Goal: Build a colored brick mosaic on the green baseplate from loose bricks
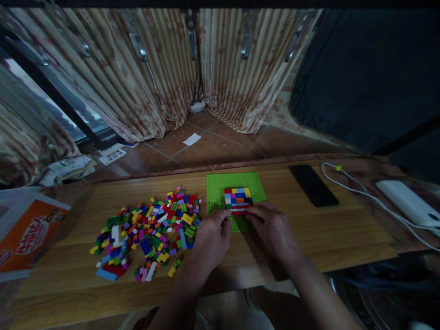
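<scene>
A person's two bare hands meet at the near edge of a multicoloured brick block (238, 200) that stands on a green baseplate (220, 190) at the middle of a wooden table (309, 238). The left hand (210, 240) comes in from the near left, its fingertips pressed against the block's near left corner; the right hand (273, 227) lies just beside it, fingers curled over the block's near side and covering the near strip of the baseplate. Whether either hand pinches a loose brick cannot be told, since the fingertips hide the contact.

Left of the baseplate, a wide scatter of loose bricks (147, 229) in many colours spreads across the table, reaching almost to the left hand. Farther left, an orange printed box (27, 238) sits at the table's edge. To the right, well apart from the hands, a dark phone (313, 185) lies flat, and beyond it a white cable (360, 190) runs toward a white power bank (407, 201). Behind the table, striped curtains (154, 68) hang to a tiled floor (213, 146), where a scrap of paper (192, 139) lies.
</scene>
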Available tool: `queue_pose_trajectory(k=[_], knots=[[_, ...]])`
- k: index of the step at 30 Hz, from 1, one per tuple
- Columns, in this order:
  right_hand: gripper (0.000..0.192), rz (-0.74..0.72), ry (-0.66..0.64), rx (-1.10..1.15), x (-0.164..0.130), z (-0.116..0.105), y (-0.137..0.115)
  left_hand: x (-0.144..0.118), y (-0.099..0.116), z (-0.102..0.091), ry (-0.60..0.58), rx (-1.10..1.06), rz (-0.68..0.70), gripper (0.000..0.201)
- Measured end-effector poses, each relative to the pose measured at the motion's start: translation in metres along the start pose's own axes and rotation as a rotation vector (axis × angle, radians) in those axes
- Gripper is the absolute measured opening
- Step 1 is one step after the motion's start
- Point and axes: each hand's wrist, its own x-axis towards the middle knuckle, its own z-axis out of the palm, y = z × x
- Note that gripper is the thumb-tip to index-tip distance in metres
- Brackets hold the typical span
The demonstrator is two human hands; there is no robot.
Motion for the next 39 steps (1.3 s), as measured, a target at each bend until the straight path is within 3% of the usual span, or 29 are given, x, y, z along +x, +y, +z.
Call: queue_pose_trajectory(k=[18, 26, 29, 33, 39], knots=[[0.015, 0.033, 0.049, -0.019, 0.002, 0.003, 0.001, -0.001, 0.002, -0.001, -0.021, -0.026, -0.022, 0.025], [0.034, 0.379, 0.088, 0.108, 0.004, -0.013, 0.020, -0.001, 0.002, -0.002, 0.001, -0.038, -0.006, 0.024], [0.041, 0.448, 0.097, 0.162, 0.006, -0.012, 0.025, 0.000, 0.002, -0.004, 0.033, -0.054, -0.012, 0.025], [0.053, 0.443, 0.064, 0.173, 0.008, -0.001, 0.017, 0.002, 0.002, -0.007, 0.075, -0.058, -0.075, 0.029], [0.061, 0.355, 0.092, -0.082, 0.010, 0.013, 0.003, 0.003, 0.004, -0.007, 0.059, -0.060, -0.096, 0.034]])
